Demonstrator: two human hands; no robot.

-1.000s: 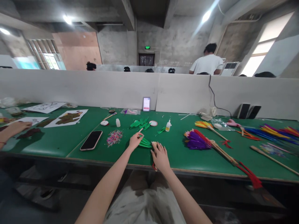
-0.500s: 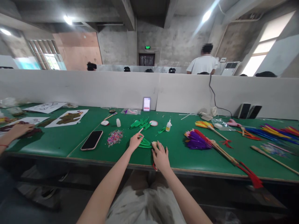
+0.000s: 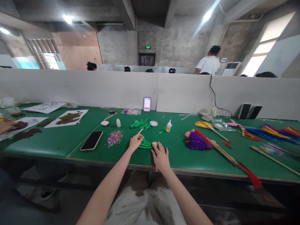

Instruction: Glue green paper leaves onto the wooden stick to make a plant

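Note:
My left hand [image 3: 135, 142] is closed in a pinch on a slim pale stick [image 3: 141, 130], at the left end of a bunch of green feathers [image 3: 145, 144]. At the right end of that bunch, my right hand [image 3: 161, 157] rests with fingers curled over a pale handle [image 3: 155, 144], mostly hidden beneath it. A red cord [image 3: 154, 166] hangs below near the table edge. Beyond my hands lie loose green feathers [image 3: 140, 123], a round white lid [image 3: 153, 123] and a small glue bottle [image 3: 168, 126].
On the left are a phone [image 3: 92, 140], a pile of colourful sequins [image 3: 114, 138] and a small white bottle [image 3: 118, 123]. To the right lies a purple and red feather fan [image 3: 198, 140]. A co-worker's hand [image 3: 7, 126] is at the far left.
The co-worker's hand at the far left has pulled back leftward. A standing person behind the partition has shifted right. My own hands look almost unchanged.

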